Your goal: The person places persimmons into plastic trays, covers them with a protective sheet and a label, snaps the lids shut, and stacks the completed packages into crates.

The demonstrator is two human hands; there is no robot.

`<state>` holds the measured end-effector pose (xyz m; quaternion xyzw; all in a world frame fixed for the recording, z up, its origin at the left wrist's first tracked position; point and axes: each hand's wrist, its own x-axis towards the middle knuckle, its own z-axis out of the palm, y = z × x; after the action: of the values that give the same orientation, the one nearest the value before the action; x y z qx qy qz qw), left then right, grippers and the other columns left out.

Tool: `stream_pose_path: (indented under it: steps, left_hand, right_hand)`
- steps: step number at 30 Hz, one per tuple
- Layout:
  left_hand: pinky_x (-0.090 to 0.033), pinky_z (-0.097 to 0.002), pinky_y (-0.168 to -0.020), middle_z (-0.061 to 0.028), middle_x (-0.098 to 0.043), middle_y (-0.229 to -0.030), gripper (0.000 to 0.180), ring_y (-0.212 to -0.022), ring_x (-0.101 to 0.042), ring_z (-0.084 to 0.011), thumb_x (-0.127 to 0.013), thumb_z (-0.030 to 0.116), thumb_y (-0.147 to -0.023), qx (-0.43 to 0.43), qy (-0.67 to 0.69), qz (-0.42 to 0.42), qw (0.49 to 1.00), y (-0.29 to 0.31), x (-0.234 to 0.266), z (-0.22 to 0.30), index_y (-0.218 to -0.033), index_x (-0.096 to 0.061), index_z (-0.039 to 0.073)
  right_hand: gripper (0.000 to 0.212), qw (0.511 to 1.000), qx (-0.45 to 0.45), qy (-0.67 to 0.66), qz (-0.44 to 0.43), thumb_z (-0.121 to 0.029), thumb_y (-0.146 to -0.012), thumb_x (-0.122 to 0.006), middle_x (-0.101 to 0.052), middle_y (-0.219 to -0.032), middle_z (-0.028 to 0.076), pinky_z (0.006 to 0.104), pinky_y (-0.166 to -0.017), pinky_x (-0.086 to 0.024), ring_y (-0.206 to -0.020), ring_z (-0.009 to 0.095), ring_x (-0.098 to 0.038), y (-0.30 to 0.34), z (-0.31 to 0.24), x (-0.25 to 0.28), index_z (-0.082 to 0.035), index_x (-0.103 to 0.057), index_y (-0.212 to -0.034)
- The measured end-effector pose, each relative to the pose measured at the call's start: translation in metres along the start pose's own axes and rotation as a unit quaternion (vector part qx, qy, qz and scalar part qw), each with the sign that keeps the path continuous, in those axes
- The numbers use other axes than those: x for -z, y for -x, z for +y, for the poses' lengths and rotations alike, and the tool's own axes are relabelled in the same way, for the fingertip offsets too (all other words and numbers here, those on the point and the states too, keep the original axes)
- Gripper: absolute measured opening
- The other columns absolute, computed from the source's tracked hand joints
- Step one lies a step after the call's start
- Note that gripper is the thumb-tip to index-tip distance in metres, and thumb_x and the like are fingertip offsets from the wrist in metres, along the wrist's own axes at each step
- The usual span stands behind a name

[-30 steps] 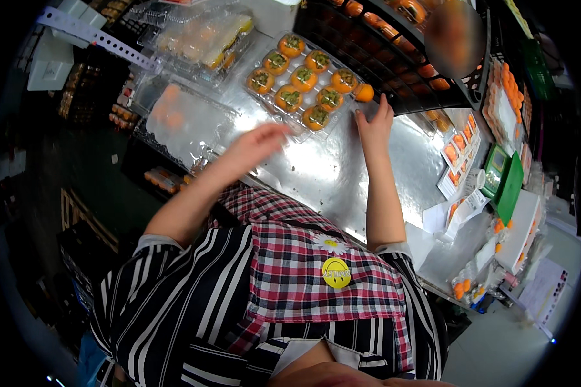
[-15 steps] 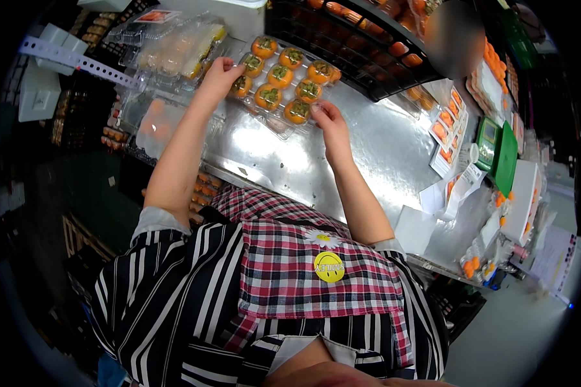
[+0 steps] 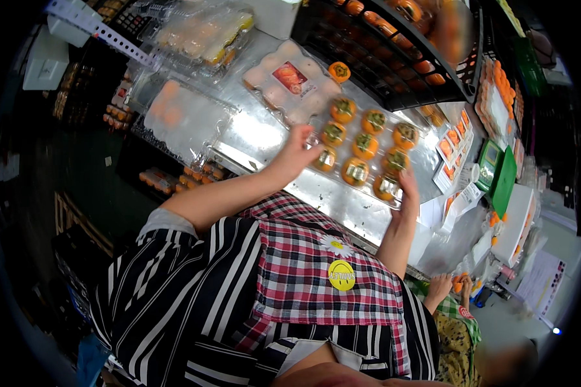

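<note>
Between my two hands is a clear plastic pack (image 3: pixel 350 133) with several orange persimmons (image 3: pixel 365 146) in rows, their green calyxes facing up. The fingers of my left hand (image 3: pixel 295 157) are closed on the pack's left edge. At its near right corner, my right hand (image 3: pixel 405 193) grips the other side. Whether the pack rests on the metal table or is lifted I cannot tell. Just beyond it lies a pale cupped tray (image 3: pixel 268 76) bearing a picture label (image 3: pixel 291 78). One loose persimmon (image 3: pixel 339 71) sits by that tray's far right corner.
A black crate (image 3: pixel 394 61) of persimmons stands at the back. Stacked clear packs (image 3: pixel 203 32) and another pale tray (image 3: pixel 187 119) lie at left. Label sheets (image 3: pixel 450 151) and a green scale (image 3: pixel 490 158) are on the right. A co-worker's hands (image 3: pixel 440 285) show at lower right.
Both my hands and the persimmon pack have moved right and nearer to me. The pale labelled tray and the loose persimmon are now uncovered. A co-worker's hands have come into view.
</note>
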<state>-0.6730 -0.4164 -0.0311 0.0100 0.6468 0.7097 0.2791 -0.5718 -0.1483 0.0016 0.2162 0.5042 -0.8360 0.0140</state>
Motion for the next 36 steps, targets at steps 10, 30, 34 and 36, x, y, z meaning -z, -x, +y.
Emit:
stream_pose_path:
  steps: [10,30,34,36]
  left_hand:
    - [-0.024,-0.0424,-0.113,-0.0225,-0.022,-0.151,0.083,-0.140,-0.026,-0.0312,-0.056,0.043,-0.093,0.169,0.073,-0.350,0.918,0.003,-0.059,0.013,-0.153,-0.008,0.010]
    - [-0.033,-0.0325,-0.105,-0.0177,-0.047,-0.135,0.076,-0.123,-0.045,-0.0223,-0.057,0.023,-0.090,0.203,-0.030,-0.106,0.973,-0.031,-0.013,-0.015,-0.147,-0.017,-0.008]
    - [-0.024,-0.0346,-0.112,-0.0274,-0.027,-0.149,0.091,-0.136,-0.032,-0.0300,-0.061,0.032,-0.087,0.169,-0.096,-0.117,0.974,-0.040,-0.019,-0.007,-0.147,-0.009,-0.011]
    - [-0.023,-0.0358,-0.112,-0.0263,-0.025,-0.150,0.092,-0.136,-0.031,-0.0296,-0.061,0.032,-0.087,0.184,-0.110,-0.132,0.968,-0.037,-0.018,-0.003,-0.148,-0.007,-0.010]
  right_hand:
    - [0.062,0.943,0.043,0.302,0.134,-0.009,-0.088,-0.061,-0.057,-0.123,0.016,0.0306,-0.090,-0.048,-0.107,0.020,-0.059,0.055,-0.093,-0.014,0.004,-0.034,-0.142]
    - [0.036,0.767,0.097,0.580,0.256,-0.019,-0.085,-0.062,-0.060,-0.110,0.019,0.0401,-0.084,-0.049,-0.096,0.034,-0.060,0.027,0.037,0.043,0.000,-0.058,-0.115]
    - [0.033,0.847,-0.182,0.458,0.199,-0.019,-0.089,-0.056,-0.067,-0.100,0.017,0.0360,-0.076,-0.053,-0.084,0.030,-0.067,0.042,0.053,0.080,0.001,-0.058,-0.114]
    - [0.031,0.919,-0.272,0.234,0.162,-0.018,-0.091,-0.053,-0.068,-0.102,0.017,0.0330,-0.076,-0.054,-0.087,0.026,-0.068,0.053,0.059,0.075,0.002,-0.057,-0.115]
